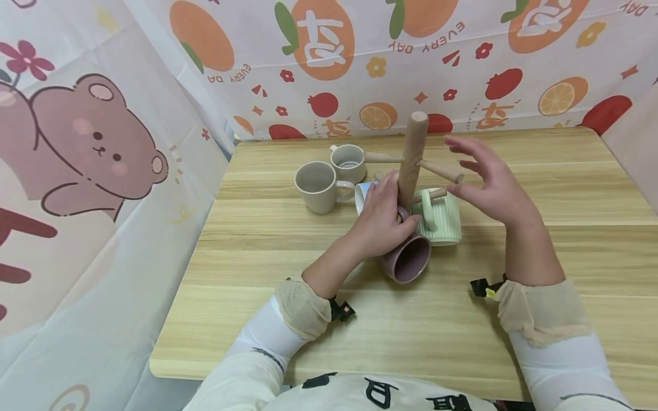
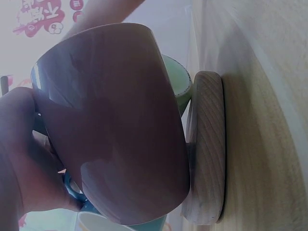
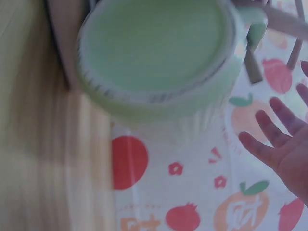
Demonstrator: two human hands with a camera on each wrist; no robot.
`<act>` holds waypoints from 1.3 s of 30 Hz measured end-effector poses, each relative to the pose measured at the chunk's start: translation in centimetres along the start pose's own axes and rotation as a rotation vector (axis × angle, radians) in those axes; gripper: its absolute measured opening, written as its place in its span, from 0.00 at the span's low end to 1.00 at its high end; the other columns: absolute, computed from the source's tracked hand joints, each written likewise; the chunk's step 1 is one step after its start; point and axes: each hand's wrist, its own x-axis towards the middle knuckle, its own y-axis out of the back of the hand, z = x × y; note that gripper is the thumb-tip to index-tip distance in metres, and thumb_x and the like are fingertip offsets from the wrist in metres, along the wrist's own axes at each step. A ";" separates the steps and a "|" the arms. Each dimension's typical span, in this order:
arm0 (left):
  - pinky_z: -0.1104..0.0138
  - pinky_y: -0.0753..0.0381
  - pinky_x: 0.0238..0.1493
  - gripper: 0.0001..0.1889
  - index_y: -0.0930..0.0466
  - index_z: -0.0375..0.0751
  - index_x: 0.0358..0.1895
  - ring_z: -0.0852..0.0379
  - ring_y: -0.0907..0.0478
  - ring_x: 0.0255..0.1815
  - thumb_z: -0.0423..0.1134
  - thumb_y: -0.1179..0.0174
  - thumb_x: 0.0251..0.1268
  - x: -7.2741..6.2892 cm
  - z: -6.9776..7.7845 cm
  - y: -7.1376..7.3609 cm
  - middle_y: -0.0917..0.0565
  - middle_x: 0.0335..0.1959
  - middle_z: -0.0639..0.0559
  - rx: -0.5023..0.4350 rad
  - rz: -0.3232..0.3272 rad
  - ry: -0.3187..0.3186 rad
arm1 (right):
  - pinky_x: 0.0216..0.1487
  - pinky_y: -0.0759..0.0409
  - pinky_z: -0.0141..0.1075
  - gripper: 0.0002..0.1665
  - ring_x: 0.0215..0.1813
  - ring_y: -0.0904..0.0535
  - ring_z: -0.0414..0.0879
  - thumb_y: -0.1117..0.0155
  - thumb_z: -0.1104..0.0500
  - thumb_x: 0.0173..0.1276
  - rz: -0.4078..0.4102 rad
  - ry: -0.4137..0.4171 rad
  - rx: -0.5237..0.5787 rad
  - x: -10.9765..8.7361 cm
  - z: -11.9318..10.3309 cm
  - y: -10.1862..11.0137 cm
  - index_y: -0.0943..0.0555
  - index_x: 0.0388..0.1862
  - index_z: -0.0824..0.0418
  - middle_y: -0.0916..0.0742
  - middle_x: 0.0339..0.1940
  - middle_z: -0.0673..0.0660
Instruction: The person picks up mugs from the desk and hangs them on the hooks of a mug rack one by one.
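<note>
A wooden mug tree [image 1: 413,151] stands with several pegs. My left hand [image 1: 377,220] grips its post low down, thumb across the front beside the handle of a purple mug [image 1: 408,260]. That mug hangs tilted, mouth toward me, and fills much of the left wrist view. On a lower peg at the right hangs a ribbed green mug [image 1: 442,220], its base [image 3: 154,48] facing the right wrist camera. A blue and white mug [image 1: 361,197] is mostly hidden behind my left hand. My right hand [image 1: 493,185] is beside the right peg [image 1: 442,170], fingers spread and holding nothing.
A greyish-white mug [image 1: 319,188] and a smaller pale cup [image 1: 349,162] stand upright left of the mug tree. The wooden table [image 1: 247,297] meets a fruit-printed curtain [image 1: 401,85] at the back. A bear-printed curtain [image 1: 103,148] hangs at the left.
</note>
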 end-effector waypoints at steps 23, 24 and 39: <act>0.47 0.45 0.71 0.30 0.37 0.45 0.59 0.59 0.32 0.53 0.44 0.36 0.53 0.2 -0.2 0.0 0.27 0.48 0.54 0.002 0.029 -0.031 | 0.55 0.24 0.37 0.29 0.51 0.21 0.50 0.31 0.58 0.62 0.491 0.133 0.263 4.0 -5.9 -7.7 0.23 0.63 0.62 0.28 0.68 0.55; 0.47 0.45 0.71 0.30 0.37 0.44 0.59 0.59 0.32 0.56 0.44 0.36 0.53 0.2 -0.2 0.0 0.27 0.50 0.54 0.003 0.028 -0.026 | 0.53 0.22 0.37 0.27 0.49 0.20 0.50 0.33 0.57 0.64 0.496 0.136 0.306 4.2 -5.8 -7.9 0.22 0.62 0.63 0.26 0.67 0.55; 0.42 0.58 0.76 0.48 0.61 0.41 0.79 0.56 0.51 0.79 0.44 0.43 0.60 -0.4 0.1 -0.3 0.42 0.77 0.47 0.007 0.001 0.012 | 0.22 0.26 0.33 0.18 0.21 0.28 0.46 0.52 0.55 0.78 0.742 0.149 0.649 5.9 -6.4 -11.1 0.17 0.39 0.62 0.19 0.25 0.56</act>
